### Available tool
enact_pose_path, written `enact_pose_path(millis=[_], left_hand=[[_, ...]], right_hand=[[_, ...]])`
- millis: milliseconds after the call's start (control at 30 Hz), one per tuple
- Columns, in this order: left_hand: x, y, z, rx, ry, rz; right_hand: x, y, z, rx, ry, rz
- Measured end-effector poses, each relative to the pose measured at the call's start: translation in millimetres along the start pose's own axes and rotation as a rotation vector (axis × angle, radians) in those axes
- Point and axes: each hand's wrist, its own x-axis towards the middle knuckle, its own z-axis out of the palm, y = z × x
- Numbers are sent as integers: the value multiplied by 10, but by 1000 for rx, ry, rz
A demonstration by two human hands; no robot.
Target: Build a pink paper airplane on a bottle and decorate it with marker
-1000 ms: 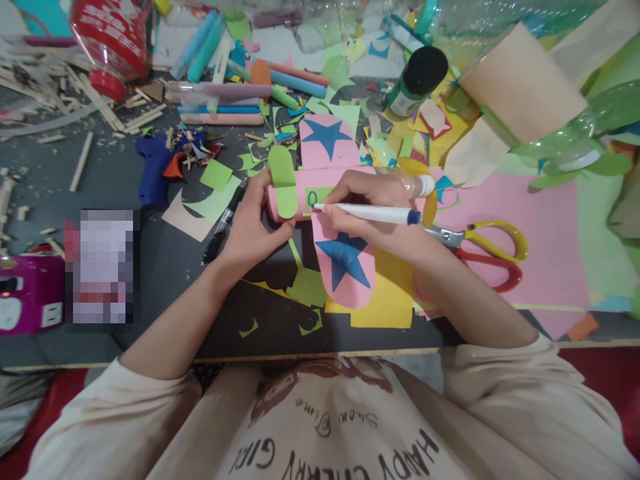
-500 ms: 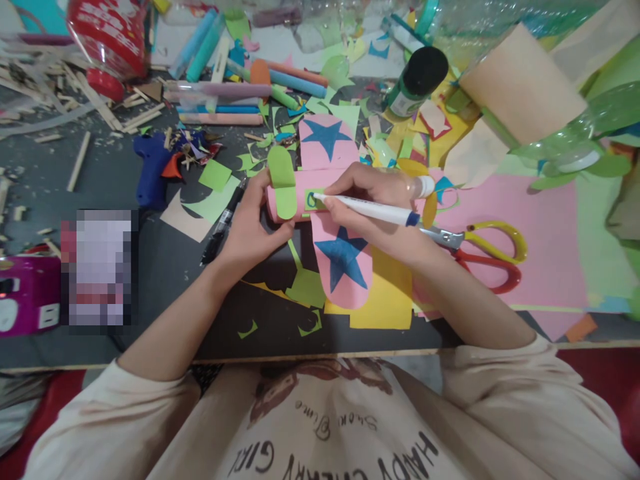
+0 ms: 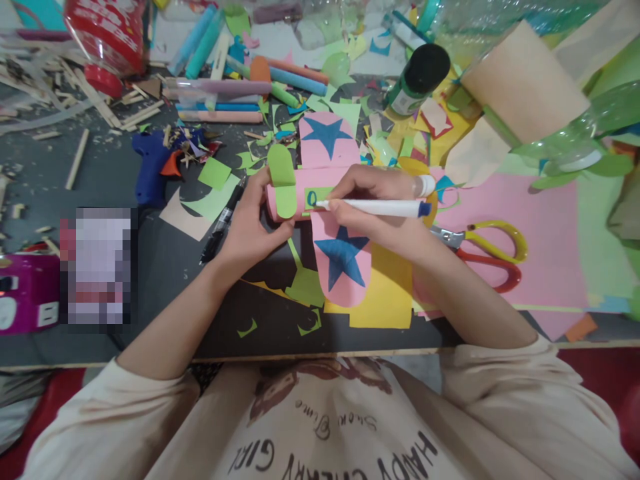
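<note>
A pink paper airplane (image 3: 310, 176) lies in front of me, its wings marked with blue stars and a green strip across its left end. My left hand (image 3: 250, 230) grips that end between thumb and fingers. In my right hand (image 3: 375, 193) is a white marker (image 3: 385, 208) with a blue end, its tip at a small green paper label (image 3: 315, 200) on the body. A blue letter like a Q stands on the label, left of the tip. Part of the body is hidden behind my right hand.
Scissors (image 3: 493, 243) with yellow and red handles lie right of my forearm on pink paper. A black pen (image 3: 220, 223) and a blue glue gun (image 3: 150, 163) are on the left. Behind are markers (image 3: 220, 118), a dark green bottle (image 3: 417, 80) and paper scraps.
The marker tip has shifted slightly right, off the round stroke, and the marker lies more level. The letter now shows a tail. My left hand keeps its hold.
</note>
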Motion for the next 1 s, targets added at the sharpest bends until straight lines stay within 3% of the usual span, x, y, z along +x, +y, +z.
enact_pose_path(millis=[133, 833, 1000], left_hand=[[5, 4, -3, -7, -9, 0], [-11, 4, 4, -9, 11, -5], [-9, 3, 0, 7, 0, -4]], right_hand=[[-26, 20, 10, -3, 67, 29], [20, -13, 24, 86, -46, -6], [-6, 19, 19, 67, 24, 47]])
